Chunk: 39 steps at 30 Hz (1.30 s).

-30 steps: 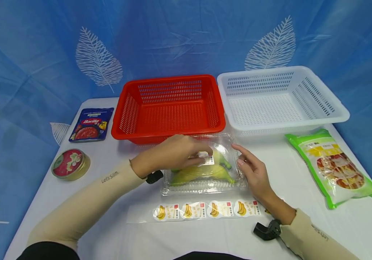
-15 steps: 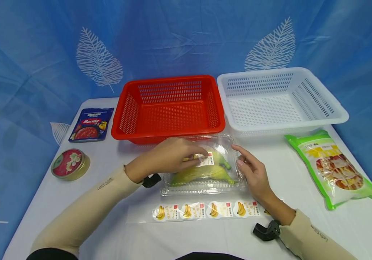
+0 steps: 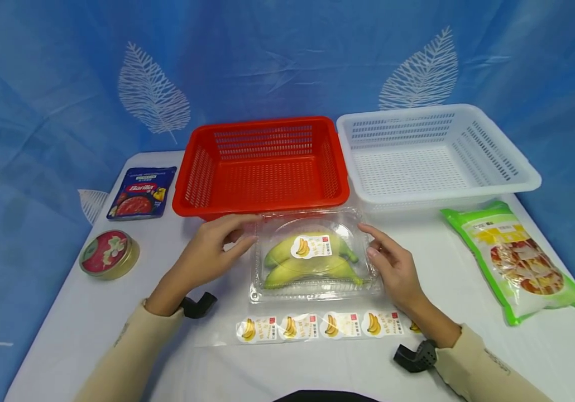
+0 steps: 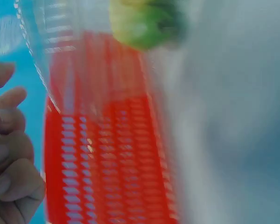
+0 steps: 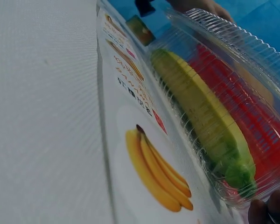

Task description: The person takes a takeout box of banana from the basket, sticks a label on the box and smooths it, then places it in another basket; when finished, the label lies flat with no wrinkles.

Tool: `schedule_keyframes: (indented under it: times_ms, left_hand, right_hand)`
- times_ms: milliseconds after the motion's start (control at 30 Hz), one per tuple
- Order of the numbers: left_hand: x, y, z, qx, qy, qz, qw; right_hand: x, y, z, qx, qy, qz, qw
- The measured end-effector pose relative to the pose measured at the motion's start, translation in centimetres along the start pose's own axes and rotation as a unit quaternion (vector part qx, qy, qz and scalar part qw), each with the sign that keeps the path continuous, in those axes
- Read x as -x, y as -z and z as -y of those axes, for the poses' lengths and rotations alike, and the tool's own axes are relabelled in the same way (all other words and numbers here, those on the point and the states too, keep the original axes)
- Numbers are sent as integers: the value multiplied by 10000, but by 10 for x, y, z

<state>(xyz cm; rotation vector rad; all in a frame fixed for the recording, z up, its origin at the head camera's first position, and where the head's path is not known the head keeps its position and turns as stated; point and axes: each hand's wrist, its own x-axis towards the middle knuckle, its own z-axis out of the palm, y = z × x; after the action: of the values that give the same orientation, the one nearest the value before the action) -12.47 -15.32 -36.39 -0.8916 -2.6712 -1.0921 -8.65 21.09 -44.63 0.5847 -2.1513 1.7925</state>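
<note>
Over there the red basket (image 3: pixel 267 178) sits at eleven o'clock from the clear banana box (image 3: pixel 312 290), left hand (image 3: pixel 215 244) at its nine, right hand (image 3: pixel 394 272) at its three, thumbs parted from forefingers, banana label (image 3: pixel 311 246) atop its lid.

This looks like a screened-off stand dressed as a small grocery packing spot. A blue curtain (image 3: pixel 287 56) printed with white leaves (image 3: pixel 153 92) hangs behind and along both sides, so whether a home, shop or lab lies beyond cannot be told. The worktop (image 3: pixel 358 365) is covered in white. The goods suggest shop packing: bananas (image 3: pixel 297 272) in a clear box (image 3: pixel 307 295), a strip of banana stickers (image 3: pixel 320 325), a red basket (image 3: pixel 264 181), a white basket (image 3: pixel 408 167), a sauce pouch (image 3: pixel 142 192), a round tin (image 3: pixel 109 254) and a green-edged food bag (image 3: pixel 518 257).
</note>
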Motion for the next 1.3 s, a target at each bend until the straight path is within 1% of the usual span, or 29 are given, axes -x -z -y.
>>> schedule_keyframes:
  times_ms: [67, 133, 200, 267, 433, 600, 700, 800, 967, 1067, 1133, 1300]
  left_hand:
    - [10, -4, 5, 227, 291, -234, 9990]
    - [18, -11, 7, 466, 516, -308, 9971]
    - [22, -18, 5, 624, 724, -238, 9951]
    - [23, -26, 3, 713, 830, -137, 9939]
    - [23, -36, -3, 991, 1067, -78, 9893]
    - [27, -42, 0, 1491, 1326, 129, 9798]
    - [28, -45, 1, 1925, 1344, 215, 9718]
    - [27, -48, 2, 2275, 1274, 183, 9652]
    - [29, -49, 3, 2628, 1202, 73, 9573]
    - [31, -49, 2, 2721, 1208, 33, 9546]
    - [32, -49, 2, 2729, 1195, 15, 9546]
    - [34, -50, 2, 2585, 1130, -19, 9594]
  right_hand:
    - [0, 1, 1, 60, 26, 13, 10000]
    - [0, 2, 1, 141, 66, 22, 9999]
    - [0, 3, 1, 271, 91, -12, 9996]
    - [0, 4, 2, 391, 57, -157, 9991]
    - [-2, 7, 5, 750, -333, -594, 9949]
    - [-5, 10, 6, 742, -649, -606, 9933]
    - [-6, 12, 8, 664, -721, -607, 9933]
    - [-8, 15, 10, 583, -740, -654, 9934]
    - [-12, 17, 12, 451, -780, -806, 9927]
    - [-14, 19, 12, 343, -861, -958, 9911]
    - [-15, 20, 11, 192, -909, -1102, 9896]
    - [-18, 23, 13, -132, -969, -1568, 9828]
